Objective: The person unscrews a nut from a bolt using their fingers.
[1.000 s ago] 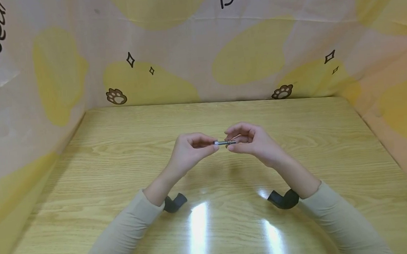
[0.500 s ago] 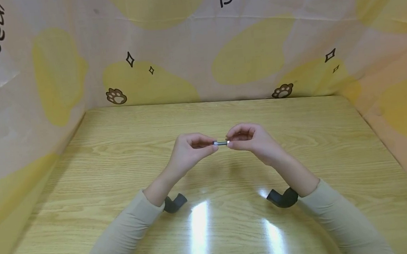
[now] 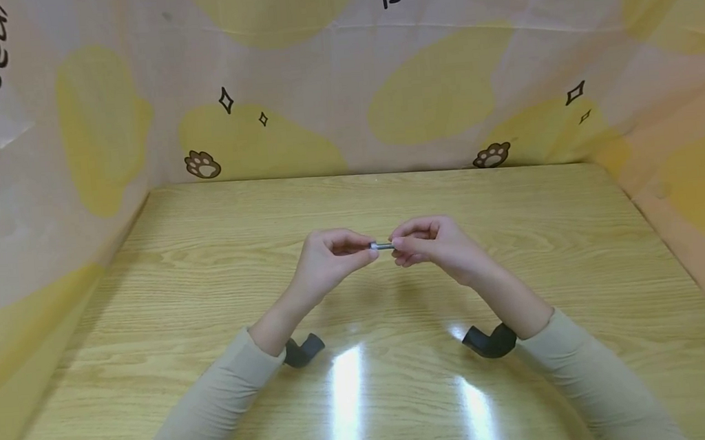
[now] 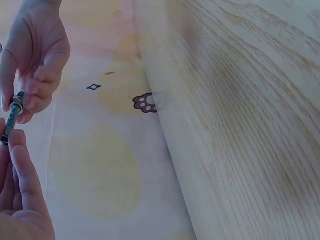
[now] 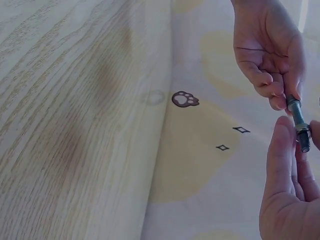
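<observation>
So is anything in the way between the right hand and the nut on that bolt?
Nothing visible is. The right hand has thumb and fingers at the nut, and the left hand pinches the opposite end of the bolt.

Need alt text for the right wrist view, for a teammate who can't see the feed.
At right, a metal bolt spans two hands: the left hand, above, pinches one end, while the right hand, below, holds the nut near the other. A wood-grain tabletop fills the left, beside a cloth with yellow patches and a paw print.
</observation>
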A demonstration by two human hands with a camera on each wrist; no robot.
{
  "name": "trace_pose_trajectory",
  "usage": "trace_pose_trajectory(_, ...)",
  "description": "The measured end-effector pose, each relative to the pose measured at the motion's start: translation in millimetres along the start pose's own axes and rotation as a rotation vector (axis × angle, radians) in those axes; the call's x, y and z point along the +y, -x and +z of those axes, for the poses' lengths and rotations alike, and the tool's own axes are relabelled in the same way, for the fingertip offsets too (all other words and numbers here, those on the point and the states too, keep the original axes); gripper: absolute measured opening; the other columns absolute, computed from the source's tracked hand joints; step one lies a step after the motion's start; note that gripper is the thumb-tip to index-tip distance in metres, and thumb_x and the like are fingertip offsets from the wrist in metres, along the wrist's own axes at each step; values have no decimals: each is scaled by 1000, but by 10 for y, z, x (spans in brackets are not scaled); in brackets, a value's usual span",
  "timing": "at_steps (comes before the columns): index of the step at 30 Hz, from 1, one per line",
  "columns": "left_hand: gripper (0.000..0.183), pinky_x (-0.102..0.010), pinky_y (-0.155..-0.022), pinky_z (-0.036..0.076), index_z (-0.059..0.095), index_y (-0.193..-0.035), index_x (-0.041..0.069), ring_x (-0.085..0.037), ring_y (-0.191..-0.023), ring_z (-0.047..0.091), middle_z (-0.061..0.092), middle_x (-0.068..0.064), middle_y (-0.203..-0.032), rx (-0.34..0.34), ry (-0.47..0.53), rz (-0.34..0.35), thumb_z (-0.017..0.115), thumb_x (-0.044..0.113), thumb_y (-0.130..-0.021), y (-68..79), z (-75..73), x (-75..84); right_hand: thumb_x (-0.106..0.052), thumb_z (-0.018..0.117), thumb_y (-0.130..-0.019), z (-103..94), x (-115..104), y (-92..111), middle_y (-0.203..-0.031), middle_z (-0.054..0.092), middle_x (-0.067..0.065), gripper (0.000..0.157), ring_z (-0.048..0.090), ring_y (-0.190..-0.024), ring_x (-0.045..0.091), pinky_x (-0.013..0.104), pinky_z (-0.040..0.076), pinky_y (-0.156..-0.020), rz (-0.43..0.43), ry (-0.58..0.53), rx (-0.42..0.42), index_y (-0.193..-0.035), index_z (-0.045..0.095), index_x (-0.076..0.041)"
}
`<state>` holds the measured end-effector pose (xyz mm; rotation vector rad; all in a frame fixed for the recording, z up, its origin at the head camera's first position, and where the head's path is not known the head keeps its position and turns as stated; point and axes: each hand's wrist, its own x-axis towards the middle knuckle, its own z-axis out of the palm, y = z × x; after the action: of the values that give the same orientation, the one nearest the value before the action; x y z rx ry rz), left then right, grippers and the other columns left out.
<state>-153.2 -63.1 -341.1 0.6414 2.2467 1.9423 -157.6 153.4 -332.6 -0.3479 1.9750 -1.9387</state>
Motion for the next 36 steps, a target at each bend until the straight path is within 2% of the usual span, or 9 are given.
trace_pose_trajectory(5,17,-33,-73,55,70,-94,-2,-20,-78,67,70,-10,-91,-11,5,18,72,8,-81,2,-1,3,3,66,-81,-10,7,13,-87,66,2,15,64,-79,12,30,53,-79,-61,-4,3,-95,65,-3)
trace_pose_trajectory(9,16,-33,-72,55,70,-94,-2,-20,-77,67,70,-10,-90,-10,-2,21,72,8,-81,-4,-2,-7,4,67,-80,-12,4,16,-91,65,2,19,64,-81,12,29,53,-78,-67,-7,-3,-95,65,-8)
trace_pose_trajectory(16,15,-33,-71,55,71,-92,0,-20,-76,67,70,-8,-89,4,-16,6,73,9,-81,-8,0,-10,-6,61,-89,-22,-1,18,-87,66,6,14,66,-77,16,33,54,-77,-31,9,-3,-101,63,0)
trace_pose_trajectory(20,15,-33,-72,55,70,-93,-1,-20,-77,67,70,-9,-89,-1,-6,9,72,8,-81,-2,-2,-15,-2,63,-86,-23,1,22,-88,65,4,12,64,-78,14,32,54,-78,-41,11,-3,-98,65,-2)
trace_pose_trajectory(24,15,-33,-72,55,70,-93,-2,-20,-77,67,70,-9,-90,-5,0,13,72,8,-81,-1,-6,-25,3,66,-81,-22,0,26,-93,64,3,18,62,-82,13,29,53,-79,-64,23,5,-98,65,-2)
trace_pose_trajectory(29,15,-33,-71,55,70,-93,-1,-20,-76,67,70,-9,-89,3,-8,8,72,8,-81,-3,-4,-17,-4,62,-87,-14,-7,14,-92,65,4,26,65,-82,14,30,54,-79,-46,28,20,-109,58,9)
trace_pose_trajectory(32,15,-33,-71,55,70,-92,-1,-20,-76,67,70,-9,-89,8,-3,6,72,9,-81,-4,0,-8,-8,58,-91,-6,-8,6,-85,67,5,27,66,-76,15,32,55,-76,-16,14,27,-107,57,13)
trace_pose_trajectory(36,15,-33,-71,55,70,-92,-1,-20,-76,67,70,-9,-89,8,11,9,72,8,-81,-3,2,-6,-4,60,-88,-8,-7,11,-82,67,4,14,66,-74,15,31,55,-75,-18,5,27,-98,63,5)
